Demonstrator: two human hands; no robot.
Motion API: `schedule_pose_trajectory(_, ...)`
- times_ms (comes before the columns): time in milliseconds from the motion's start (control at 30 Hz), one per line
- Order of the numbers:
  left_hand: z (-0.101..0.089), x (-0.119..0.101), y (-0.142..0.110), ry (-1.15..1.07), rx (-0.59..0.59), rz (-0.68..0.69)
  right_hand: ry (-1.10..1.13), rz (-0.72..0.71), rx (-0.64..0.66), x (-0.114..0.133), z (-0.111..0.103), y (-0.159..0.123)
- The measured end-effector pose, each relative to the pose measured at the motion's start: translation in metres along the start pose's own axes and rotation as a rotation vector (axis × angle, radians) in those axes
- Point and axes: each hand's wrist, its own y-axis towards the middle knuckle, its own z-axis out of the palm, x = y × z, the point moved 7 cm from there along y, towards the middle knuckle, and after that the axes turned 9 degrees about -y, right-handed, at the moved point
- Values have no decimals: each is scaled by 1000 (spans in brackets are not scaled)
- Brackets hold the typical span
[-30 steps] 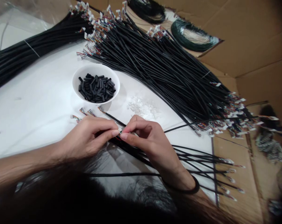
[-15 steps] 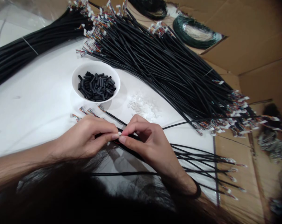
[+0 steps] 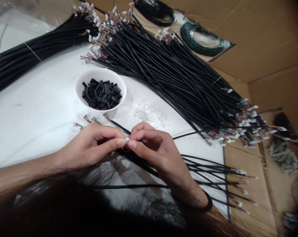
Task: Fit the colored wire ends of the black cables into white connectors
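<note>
A left hand [image 3: 89, 144] and a right hand [image 3: 155, 146] pinched a small white plastic connector [image 3: 126, 139] between fingertips, apparently adjusting it, the next move likely needing steady precision.

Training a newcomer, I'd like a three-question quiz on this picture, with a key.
1. Open: What does the bowl hold?
2. True or false: The white bits lie in the bowl.
3. Fill in: The left hand and right hand meet at a small white ____.

Key:
1. Short black tubes.
2. False; they lie on the table.
3. Plug.
</note>
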Motion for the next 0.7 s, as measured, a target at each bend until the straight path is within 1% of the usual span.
schedule_pose_trajectory(200,1,2,-1,15,-13,11,44,0,13,-1,5,-3)
schedule_pose_trajectory(300,1,4,-2,-23,-40,-11,-8,-41,-59,2,4,-6)
schedule_pose_trajectory(433,2,6,-4,-82,-67,-78,-203,-209,-235,13,3,-12)
schedule_pose_trajectory(500,3,7,-5,-80,-68,-100,-284,-276,-286,18,5,-15)
schedule_pose_trajectory(567,2,7,-5,-61,-67,-101,-319,-299,-295,19,7,-16)
schedule_pose_trajectory(700,1,7,-5,25,-56,-66,-328,-289,-279,18,7,-15)
